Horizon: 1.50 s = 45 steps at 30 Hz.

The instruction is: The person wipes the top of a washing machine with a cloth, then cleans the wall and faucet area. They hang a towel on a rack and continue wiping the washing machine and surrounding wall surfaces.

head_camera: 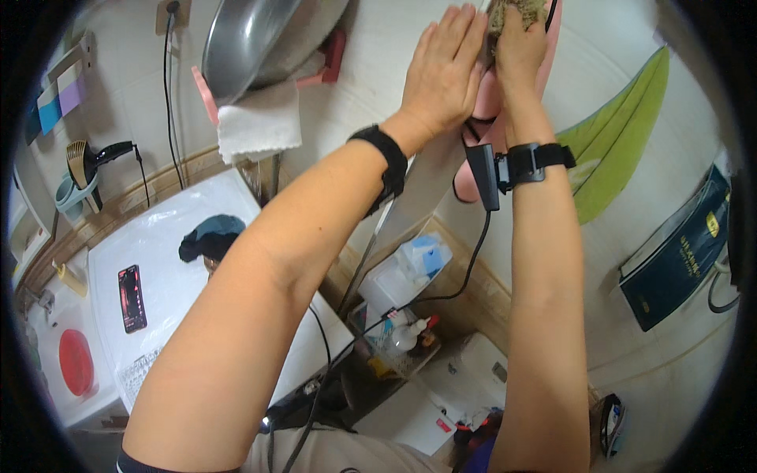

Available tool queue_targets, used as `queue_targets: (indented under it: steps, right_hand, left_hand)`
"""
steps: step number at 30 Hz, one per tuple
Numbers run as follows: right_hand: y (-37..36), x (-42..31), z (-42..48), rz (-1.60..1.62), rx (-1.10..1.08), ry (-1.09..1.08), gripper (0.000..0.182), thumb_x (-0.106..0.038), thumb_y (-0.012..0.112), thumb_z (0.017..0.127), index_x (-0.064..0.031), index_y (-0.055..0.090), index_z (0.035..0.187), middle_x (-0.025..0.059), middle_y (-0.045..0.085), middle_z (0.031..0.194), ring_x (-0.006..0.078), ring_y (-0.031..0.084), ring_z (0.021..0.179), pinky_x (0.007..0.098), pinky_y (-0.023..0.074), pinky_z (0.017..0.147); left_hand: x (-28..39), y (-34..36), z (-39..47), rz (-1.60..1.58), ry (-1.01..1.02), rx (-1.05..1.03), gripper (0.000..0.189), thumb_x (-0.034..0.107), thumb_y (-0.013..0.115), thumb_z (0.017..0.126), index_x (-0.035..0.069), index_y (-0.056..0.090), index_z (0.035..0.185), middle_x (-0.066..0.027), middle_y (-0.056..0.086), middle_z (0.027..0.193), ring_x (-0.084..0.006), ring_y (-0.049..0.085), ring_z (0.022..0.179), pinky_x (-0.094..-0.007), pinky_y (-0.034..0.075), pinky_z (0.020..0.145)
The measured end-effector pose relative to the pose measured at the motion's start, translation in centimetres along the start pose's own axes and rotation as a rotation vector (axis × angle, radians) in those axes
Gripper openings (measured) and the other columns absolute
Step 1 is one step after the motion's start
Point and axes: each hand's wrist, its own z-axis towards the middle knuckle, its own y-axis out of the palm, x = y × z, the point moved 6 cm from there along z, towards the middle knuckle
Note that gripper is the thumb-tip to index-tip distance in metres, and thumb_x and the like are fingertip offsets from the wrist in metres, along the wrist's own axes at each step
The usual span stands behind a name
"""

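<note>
Both arms reach up to the white wall. My left hand lies flat with its fingers stretched out and holds nothing visible. Close beside it, my right hand grips a rough, olive-beige cloth, partly cut off by the top of the view. Behind and below the hands are pink, dark-edged pieces, perhaps slippers; the hands hide much of them. A black wrist strap is on my left wrist. Another strap with a black cabled device is on my right.
A metal basin rests in a pink wall rack with a white cloth. A green towel hangs at right. Below are a white-covered top with a phone, and a bottle caddy. A cable trails down.
</note>
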Motion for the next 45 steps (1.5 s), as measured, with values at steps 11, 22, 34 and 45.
queue_targets:
  steps: [11, 22, 34, 45]
  right_hand:
    - [-4.0, 12.1, -25.2, -0.235, -0.124, 0.342, 0.044, -0.015, 0.048, 0.088, 0.0104, 0.044, 0.124, 0.0304, 0.044, 0.128, 0.0436, 0.042, 0.118, 0.0444, 0.0303, 0.103]
    - [-3.6, 14.1, -43.0, 0.01, -0.082, 0.939, 0.045, -0.006, 0.043, 0.091, 0.0031, 0.036, 0.134, 0.0235, 0.042, 0.134, 0.0372, 0.038, 0.125, 0.0396, 0.0276, 0.105]
    - [-2.7, 2.0, -26.9, -0.071, -0.214, 0.273, 0.06, 0.005, 0.051, 0.076, 0.0005, 0.037, 0.135, 0.03, 0.038, 0.13, 0.0467, 0.039, 0.119, 0.0438, 0.0337, 0.1]
    - [-4.6, 11.9, -39.2, -0.118, -0.225, 0.702, 0.053, 0.001, 0.049, 0.081, 0.0033, 0.037, 0.133, 0.0284, 0.039, 0.133, 0.0443, 0.042, 0.12, 0.0415, 0.0368, 0.098]
  left_hand:
    - [1.2, 0.3, 0.7, 0.028, 0.002, -0.012, 0.058, 0.002, 0.043, 0.08, -0.005, 0.032, 0.137, -0.0283, 0.034, 0.137, -0.0417, 0.034, 0.127, -0.0445, 0.027, 0.106]
    - [0.4, 1.0, 0.5, 0.055, -0.009, -0.05, 0.061, -0.003, 0.045, 0.077, -0.002, 0.033, 0.137, -0.0231, 0.033, 0.14, -0.041, 0.032, 0.128, -0.0451, 0.026, 0.106]
    - [0.7, 1.1, 0.7, 0.113, -0.035, -0.079, 0.063, -0.003, 0.045, 0.078, 0.0, 0.03, 0.139, -0.0216, 0.031, 0.142, -0.0385, 0.029, 0.131, -0.0448, 0.024, 0.108]
    - [1.1, 0.8, 1.0, 0.122, -0.03, -0.058, 0.063, -0.004, 0.047, 0.076, 0.0, 0.033, 0.137, -0.021, 0.034, 0.139, -0.0391, 0.032, 0.129, -0.0458, 0.027, 0.106]
